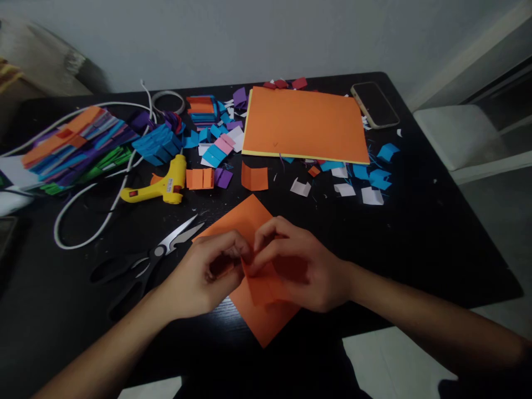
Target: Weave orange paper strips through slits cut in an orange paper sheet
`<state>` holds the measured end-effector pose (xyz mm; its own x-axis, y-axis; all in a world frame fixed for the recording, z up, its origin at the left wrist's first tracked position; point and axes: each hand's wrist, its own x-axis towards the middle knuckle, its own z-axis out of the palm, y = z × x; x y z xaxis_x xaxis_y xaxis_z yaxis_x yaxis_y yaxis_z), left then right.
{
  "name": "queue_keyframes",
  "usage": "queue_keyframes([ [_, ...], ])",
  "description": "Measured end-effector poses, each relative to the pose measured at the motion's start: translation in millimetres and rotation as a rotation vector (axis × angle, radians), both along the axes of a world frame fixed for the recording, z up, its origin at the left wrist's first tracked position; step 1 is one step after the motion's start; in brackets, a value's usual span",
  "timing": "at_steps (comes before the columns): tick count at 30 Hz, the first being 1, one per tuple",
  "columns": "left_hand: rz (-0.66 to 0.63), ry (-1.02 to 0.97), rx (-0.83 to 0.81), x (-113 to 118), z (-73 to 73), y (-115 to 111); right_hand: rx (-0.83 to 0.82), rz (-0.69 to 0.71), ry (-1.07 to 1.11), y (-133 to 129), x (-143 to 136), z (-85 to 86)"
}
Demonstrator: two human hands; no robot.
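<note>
My left hand (208,271) pinches the upper left edge of a small orange paper piece (264,291). The fingers of my right hand (301,263) close on the same piece from the right, partly covering it. Beneath both hands a larger orange sheet (253,216) lies at an angle on the black table. Black-handled scissors (159,251) lie with blades parted, left of my left hand. A creased orange square (255,178) rests beyond the sheet.
A yellow glue gun (166,185) and a looped white cable (62,221) lie at left, near bundled coloured strips (78,144). Stacked orange sheets (307,124), cut paper scraps (216,152) and a phone (374,105) are farther back. A wall borders the table's (415,233) far edge.
</note>
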<state>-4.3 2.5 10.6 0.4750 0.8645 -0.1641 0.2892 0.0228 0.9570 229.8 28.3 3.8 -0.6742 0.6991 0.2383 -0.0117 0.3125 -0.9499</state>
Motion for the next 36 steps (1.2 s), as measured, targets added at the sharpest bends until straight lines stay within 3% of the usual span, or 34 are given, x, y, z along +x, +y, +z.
queue_keyframes([
  [6, -0.008, 0.033, 0.03, -0.3, -1.7, -0.5, 0.153, -0.032, -0.027, -3.1, -3.4, -10.6],
  [16, -0.097, 0.048, 0.224, 0.3, 6.2, -0.1, 0.13, 0.032, -0.051, -7.1, 1.4, -16.0],
  [20, -0.101, 0.046, 0.252, -2.8, 4.1, -0.2, 0.05, -0.007, -0.058, -7.4, 1.5, -14.5],
  [27, -0.126, 0.03, 0.182, -7.2, 1.9, 1.7, 0.154, -0.011, -0.019, -5.9, -0.1, -11.7],
  [36, 0.002, -0.02, 0.013, 1.7, 0.7, 2.1, 0.413, -0.076, 0.027, -10.4, 0.6, -27.5],
])
